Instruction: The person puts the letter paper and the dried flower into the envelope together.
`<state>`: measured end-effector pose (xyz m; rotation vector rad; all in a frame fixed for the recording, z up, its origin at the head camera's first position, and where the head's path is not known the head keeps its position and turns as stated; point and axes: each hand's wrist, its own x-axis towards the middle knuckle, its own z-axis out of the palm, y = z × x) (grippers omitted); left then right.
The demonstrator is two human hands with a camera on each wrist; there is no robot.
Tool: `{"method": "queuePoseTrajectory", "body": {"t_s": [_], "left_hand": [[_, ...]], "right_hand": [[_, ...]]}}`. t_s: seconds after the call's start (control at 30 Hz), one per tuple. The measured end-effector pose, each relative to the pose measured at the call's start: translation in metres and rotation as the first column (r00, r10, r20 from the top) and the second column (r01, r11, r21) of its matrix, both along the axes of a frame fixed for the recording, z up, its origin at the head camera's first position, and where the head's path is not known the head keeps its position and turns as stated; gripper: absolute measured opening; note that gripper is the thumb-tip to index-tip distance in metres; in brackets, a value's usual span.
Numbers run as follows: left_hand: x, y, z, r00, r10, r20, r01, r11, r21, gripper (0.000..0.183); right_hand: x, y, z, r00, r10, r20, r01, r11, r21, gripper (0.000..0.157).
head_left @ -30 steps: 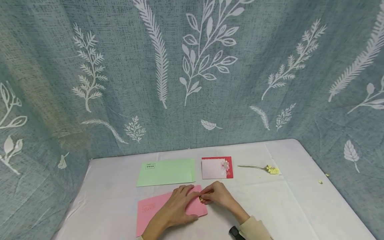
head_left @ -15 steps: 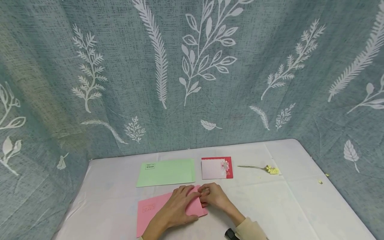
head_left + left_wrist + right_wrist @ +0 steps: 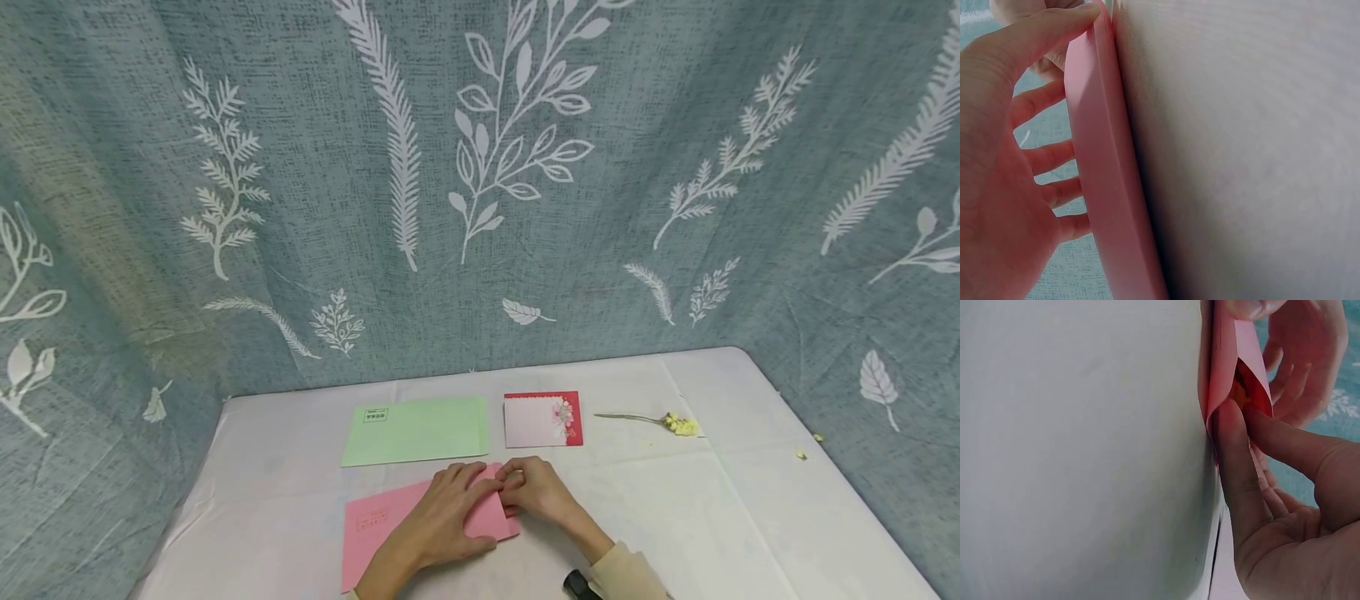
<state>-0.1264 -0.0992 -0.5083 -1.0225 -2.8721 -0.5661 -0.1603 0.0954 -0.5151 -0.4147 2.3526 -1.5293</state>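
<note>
- We are gripping the pink envelope (image 3: 397, 504) across its width with the left hand (image 3: 446, 521), the thumb touching its near edge and the fingers spreading toward the far side; the envelope is lying on the white-covered counter (image 3: 712, 500), its mouth facing right.
- With the right hand (image 3: 540, 492) we seem to be pinching a small orange-yellow piece (image 3: 1240, 395), thumb and forefinger nearly meeting at that mouth.
- We are risking a crushed or crumbling piece if those 2 fingertips are squeezing too hard; it may be fragile, though they are hiding most of it.
- We are also risking a creased or torn mouth, as our fingertips are crowding the gap; a slackening left hand could be letting it close.
- We are seeing the piece sitting just inside the pink envelope's mouth, but deeper contents are staying hidden from us.
- Beyond it, the green envelope (image 3: 416, 429) is lying flat, showing us nothing of its inside.
- We are noticing a red-and-white card (image 3: 532, 423) and a yellow flower sprig (image 3: 678, 425) lying outside the 2 envelopes.
</note>
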Motion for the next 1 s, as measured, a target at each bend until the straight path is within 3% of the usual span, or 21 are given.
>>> {"method": "queuePoseTrajectory", "body": {"t_s": [0.27, 0.73, 1.0], "left_hand": [[0.001, 0.000, 0.000, 0.999, 0.006, 0.039, -0.006, 1.000, -0.007, 0.064], [0.000, -0.002, -0.001, 0.999, -0.048, 0.016, 0.048, 0.999, -0.010, 0.062], [-0.001, 0.000, 0.001, 0.996, -0.030, 0.087, 0.033, 0.999, -0.025, 0.064]], "right_hand": [[-0.004, 0.009, 0.003, 0.995, -0.011, 0.100, 0.019, 0.996, -0.084, 0.009], [-0.020, 0.021, 0.007, 0.996, -0.071, 0.053, 0.074, 0.995, -0.060, 0.014], [-0.026, 0.018, 0.009, 0.997, -0.081, 0.014, 0.082, 0.996, -0.027, 0.019]]}}
